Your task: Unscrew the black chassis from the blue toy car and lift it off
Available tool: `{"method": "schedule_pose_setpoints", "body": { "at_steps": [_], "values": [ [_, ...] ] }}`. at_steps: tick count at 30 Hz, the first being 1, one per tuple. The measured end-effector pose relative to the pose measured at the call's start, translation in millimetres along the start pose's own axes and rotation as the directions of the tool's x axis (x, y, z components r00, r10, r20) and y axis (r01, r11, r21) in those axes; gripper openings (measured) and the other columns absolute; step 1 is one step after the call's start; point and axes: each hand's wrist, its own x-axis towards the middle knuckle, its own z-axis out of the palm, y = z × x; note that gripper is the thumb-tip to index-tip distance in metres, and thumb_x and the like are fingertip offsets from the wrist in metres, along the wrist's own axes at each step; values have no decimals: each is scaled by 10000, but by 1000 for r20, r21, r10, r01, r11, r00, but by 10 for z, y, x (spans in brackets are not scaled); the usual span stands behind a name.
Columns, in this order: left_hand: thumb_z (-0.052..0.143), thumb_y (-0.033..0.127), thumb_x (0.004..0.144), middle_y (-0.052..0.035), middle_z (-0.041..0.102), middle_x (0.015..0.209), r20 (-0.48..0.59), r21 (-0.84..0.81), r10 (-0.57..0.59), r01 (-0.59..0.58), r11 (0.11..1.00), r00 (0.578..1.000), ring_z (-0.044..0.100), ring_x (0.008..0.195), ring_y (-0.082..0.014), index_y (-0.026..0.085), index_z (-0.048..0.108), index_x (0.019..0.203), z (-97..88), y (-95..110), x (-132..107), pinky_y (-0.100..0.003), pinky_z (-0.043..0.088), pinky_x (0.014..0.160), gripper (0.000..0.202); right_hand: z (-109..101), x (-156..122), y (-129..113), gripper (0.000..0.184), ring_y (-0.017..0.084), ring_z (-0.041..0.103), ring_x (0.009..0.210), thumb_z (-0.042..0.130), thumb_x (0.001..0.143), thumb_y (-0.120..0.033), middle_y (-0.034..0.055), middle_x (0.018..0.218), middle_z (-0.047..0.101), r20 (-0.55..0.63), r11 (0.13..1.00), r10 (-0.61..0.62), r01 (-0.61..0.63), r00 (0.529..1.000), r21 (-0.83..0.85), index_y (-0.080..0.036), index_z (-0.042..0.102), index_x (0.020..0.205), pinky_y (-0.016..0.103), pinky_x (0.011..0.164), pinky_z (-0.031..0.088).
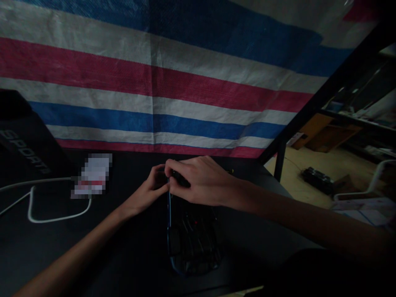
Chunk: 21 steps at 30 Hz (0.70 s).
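A dark toy car [194, 243] with blue edges lies on the black table, its underside seemingly up and a small red spot showing in the middle. At the car's far left corner, the thumb and fingers of my left hand [154, 181] close on the edge. My right hand [201, 179] is over the car's far end, fingers wrapped round a slim black-handled tool [181, 179]. The tool's tip and the spot it meets are hidden by my fingers and the dim light.
A pixelated phone-like object [92, 175] with a white cable [58, 218] lies to the left. Behind it stands a black box [24, 144] lettered "SPORTS". A striped tarp [185, 82] hangs along the table's back. Shelving and floor clutter [317, 179] are at right.
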Motion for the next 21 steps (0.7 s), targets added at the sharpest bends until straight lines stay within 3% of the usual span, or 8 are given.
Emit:
{"method": "schedule_pose_setpoints", "body": {
  "at_steps": [5,9,13,18,21],
  "values": [
    [675,465,896,-140,552,1427,-11,5,2,-2,1000,1000,558,1343,-341,217,385,1368,3,-35,-4,-531,411,1182,607,13,0,41,205,142,606,859,506,976,-225,28,1085,689,9,979,-161,159,987,132,-187,590,1159,277,701,370],
    [652,453,918,-143,507,1494,-14,25,21,-21,999,1000,525,1389,-329,214,373,1389,-6,-51,-2,-527,400,1199,598,30,17,56,230,144,595,727,440,1060,-309,6,945,711,65,994,-109,109,992,12,-200,603,1180,302,628,292],
    [645,449,927,-152,552,1441,-5,30,-12,12,999,1000,513,1400,-334,198,355,1396,-2,-24,-5,-542,410,1190,606,14,13,40,263,136,514,609,409,1068,-346,-8,778,673,55,997,-35,39,998,-72,-207,617,1148,324,594,207],
    [679,449,906,-139,578,1388,-8,-29,-1,1,1000,1000,553,1352,-336,218,381,1378,9,-32,0,-545,427,1173,604,-22,-4,40,154,140,529,715,514,936,-242,12,926,682,17,993,-119,119,993,-2,-183,580,1062,306,631,267],
    [677,441,909,-136,569,1424,-6,-30,6,-6,1000,1000,553,1356,-339,219,390,1391,6,-41,-4,-537,427,1170,604,-24,8,50,183,144,540,716,470,965,-236,15,922,688,40,990,-139,140,989,-11,-184,575,1105,306,630,265]
  ]
}}
